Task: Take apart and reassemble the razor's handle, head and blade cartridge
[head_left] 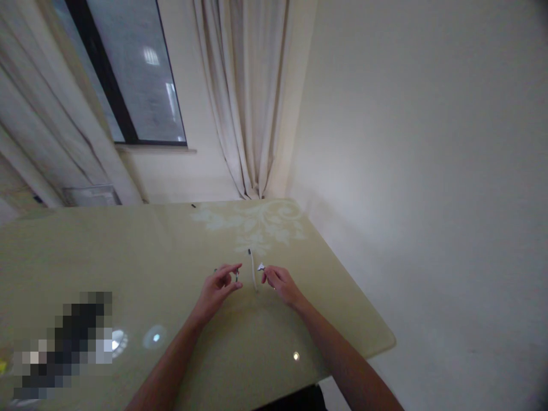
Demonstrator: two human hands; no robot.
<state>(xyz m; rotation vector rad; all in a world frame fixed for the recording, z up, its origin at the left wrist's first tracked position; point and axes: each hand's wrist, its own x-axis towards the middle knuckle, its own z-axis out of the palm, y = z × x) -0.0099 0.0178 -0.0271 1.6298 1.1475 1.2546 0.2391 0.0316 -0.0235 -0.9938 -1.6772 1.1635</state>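
Observation:
Over the glossy table, my left hand [217, 286] has its thumb and forefinger closed on the two ends of a small dark, shiny piece [237, 275]. Its kind is too small to make out. My right hand [280, 282] pinches a small silvery-white piece [261, 267] with a dark lower part, also too small to name. Between the two hands lies a slim white stick-like thing [253, 273] with a dark tip at its far end, slightly curved. Neither hand appears to touch it.
The pale green table [240, 354] has a white floral pattern near its far corner. A tiny dark object [193, 206] lies by the far edge. A wall [428, 200] rises along the right, with curtains [248, 103] and a window behind. A blurred-out dark patch covers the lower left.

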